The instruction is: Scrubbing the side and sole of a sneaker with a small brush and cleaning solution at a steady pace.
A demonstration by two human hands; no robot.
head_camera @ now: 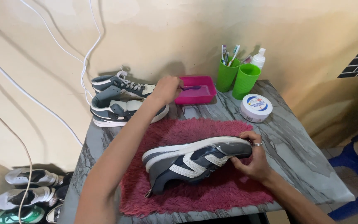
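Shaggy cloth mat – glossy marbled tabletop

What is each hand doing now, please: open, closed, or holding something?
Left hand: closed on a brush dipped in the pink tub.
Right hand: gripping the grey sneaker at its toe.

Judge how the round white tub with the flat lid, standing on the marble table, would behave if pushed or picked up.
The round white tub is squat and wide, so it would likely slide, not tip. On the smooth grey marble table it would probably glide easily. Its rigid-looking plastic should stay stiff under grip; weight depends on contents, which are hidden.
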